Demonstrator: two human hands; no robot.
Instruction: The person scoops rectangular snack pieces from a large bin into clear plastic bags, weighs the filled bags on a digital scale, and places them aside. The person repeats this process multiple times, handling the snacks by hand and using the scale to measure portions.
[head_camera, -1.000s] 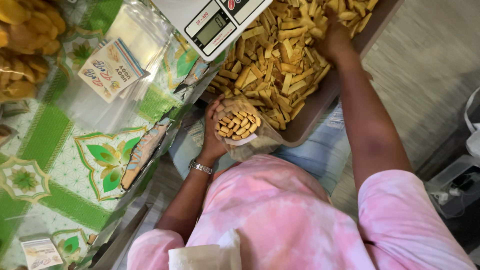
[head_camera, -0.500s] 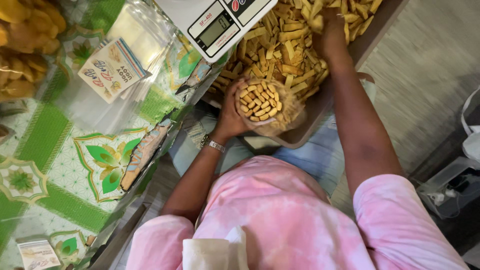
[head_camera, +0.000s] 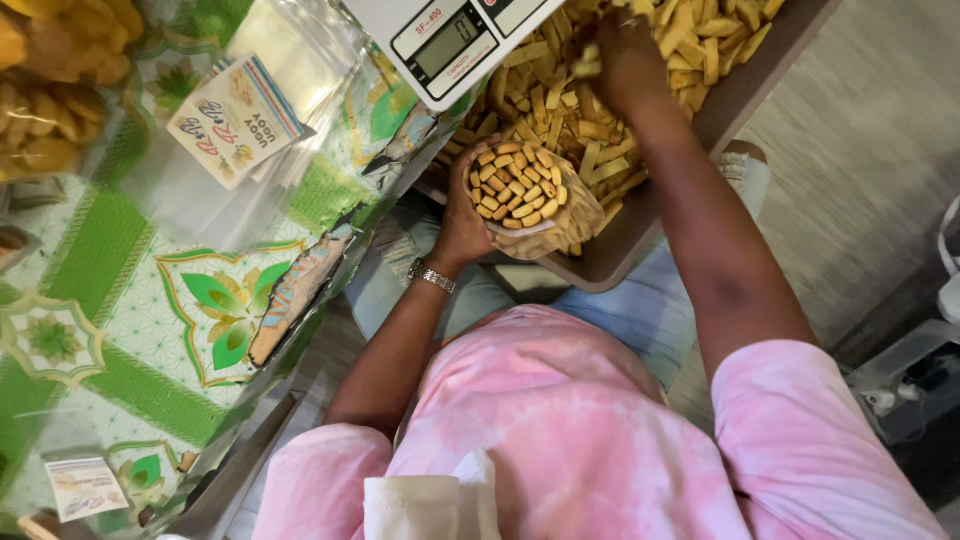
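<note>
My left hand (head_camera: 465, 215) grips a clear plastic bag (head_camera: 535, 210) packed with upright yellow snack sticks, held over the near edge of a brown tray (head_camera: 640, 240). The tray holds a loose heap of the same yellow sticks (head_camera: 560, 110). My right hand (head_camera: 625, 60) reaches into the heap at the far side, fingers closed around a few sticks. A metal watch sits on my left wrist.
A white digital scale (head_camera: 450, 40) stands beside the tray on a table with a green patterned cloth (head_camera: 120, 330). Clear empty bags with printed labels (head_camera: 235, 115) lie on the cloth. Filled snack bags (head_camera: 50, 90) are stacked at the far left.
My left hand has carried the filled bag up from my lap to the tray's edge. My right hand stays in the heap, shifted slightly.
</note>
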